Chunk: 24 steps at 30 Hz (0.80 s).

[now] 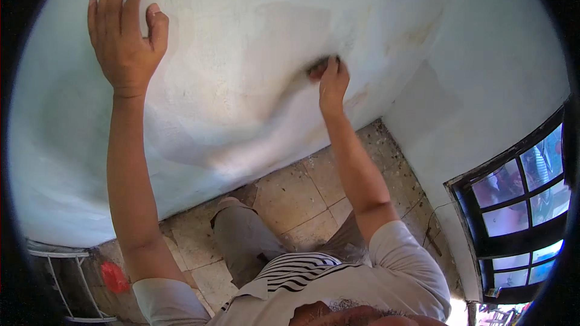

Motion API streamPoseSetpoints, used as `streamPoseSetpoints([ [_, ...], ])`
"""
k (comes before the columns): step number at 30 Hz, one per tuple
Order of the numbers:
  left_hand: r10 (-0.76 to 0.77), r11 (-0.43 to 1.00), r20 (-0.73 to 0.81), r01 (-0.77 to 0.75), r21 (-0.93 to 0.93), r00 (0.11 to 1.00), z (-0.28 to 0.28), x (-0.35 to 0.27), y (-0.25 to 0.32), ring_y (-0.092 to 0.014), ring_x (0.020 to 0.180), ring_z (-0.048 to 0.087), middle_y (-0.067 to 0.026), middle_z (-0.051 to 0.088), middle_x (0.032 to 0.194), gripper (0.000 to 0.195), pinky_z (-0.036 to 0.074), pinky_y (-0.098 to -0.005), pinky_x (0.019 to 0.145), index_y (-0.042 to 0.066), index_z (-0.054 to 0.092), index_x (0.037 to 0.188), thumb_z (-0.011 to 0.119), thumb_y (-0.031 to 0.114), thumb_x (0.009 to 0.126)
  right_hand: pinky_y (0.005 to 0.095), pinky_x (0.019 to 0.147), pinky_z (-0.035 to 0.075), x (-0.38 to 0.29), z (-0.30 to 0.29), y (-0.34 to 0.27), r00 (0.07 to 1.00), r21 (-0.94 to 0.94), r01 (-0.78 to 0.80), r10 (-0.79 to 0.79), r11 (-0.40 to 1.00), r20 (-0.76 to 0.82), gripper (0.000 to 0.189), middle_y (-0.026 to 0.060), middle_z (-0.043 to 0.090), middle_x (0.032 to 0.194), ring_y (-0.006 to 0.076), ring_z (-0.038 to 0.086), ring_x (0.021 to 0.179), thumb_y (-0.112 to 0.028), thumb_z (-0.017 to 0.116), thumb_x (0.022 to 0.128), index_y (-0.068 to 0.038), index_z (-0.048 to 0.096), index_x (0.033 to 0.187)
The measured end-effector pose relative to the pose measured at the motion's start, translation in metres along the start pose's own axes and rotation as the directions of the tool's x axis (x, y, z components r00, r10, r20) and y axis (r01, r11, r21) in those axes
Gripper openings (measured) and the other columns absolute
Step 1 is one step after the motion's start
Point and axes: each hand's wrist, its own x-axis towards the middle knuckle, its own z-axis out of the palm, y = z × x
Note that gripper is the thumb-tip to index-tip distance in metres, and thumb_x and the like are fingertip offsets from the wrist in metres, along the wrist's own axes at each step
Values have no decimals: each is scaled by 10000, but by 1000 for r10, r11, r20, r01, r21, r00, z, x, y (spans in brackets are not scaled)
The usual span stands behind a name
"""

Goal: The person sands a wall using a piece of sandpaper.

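My left hand (127, 40) rests palm down on the pale painted wall (213, 54), fingers apart, with nothing in it. Farther right and lower, my right hand (334, 82) is closed around a small dark object (319, 66), held at the wall's surface. That object is blurred and partly covered by my fingers, so its kind cannot be told. Around both hands the wall is patchy, with greyish areas and some yellowish brown stains (419, 31) toward the right.
Tiled floor (290, 199) with scattered debris lies below. A side wall meets this one at the right, with a dark-framed window (503, 199). At the lower left are a white metal frame (84, 280) and a red plastic-looking item (115, 277). A thin wire (430, 217) hangs near the window.
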Motion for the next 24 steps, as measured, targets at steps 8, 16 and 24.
streamPoseSetpoints([
  [8,-17,1000,-20,17,-8,1000,8,7,11,-243,1485,409,-41,507,1549,469,308,-534,1222,173,550,1412,651,229,958,358,557,529,-23,-12,18,1000,-111,-13,11,994,-22,282,54,539,721,182,566,578,-227,517,1062,-9,528,884],
  [16,-13,1000,-3,13,12,1000,0,3,0,-242,1492,397,-37,499,1553,480,297,-532,1229,184,536,1422,651,238,960,373,553,559,-5,26,-43,989,-45,130,-127,990,72,278,73,547,768,190,586,592,-203,494,1066,-5,508,872],
  [24,-5,1000,-14,5,-8,1000,-2,4,0,-248,1492,398,-40,498,1555,475,289,-532,1230,178,533,1425,642,248,967,391,588,575,-10,35,-52,993,56,57,-62,997,96,285,79,562,772,189,581,582,-226,504,1076,3,522,908],
])
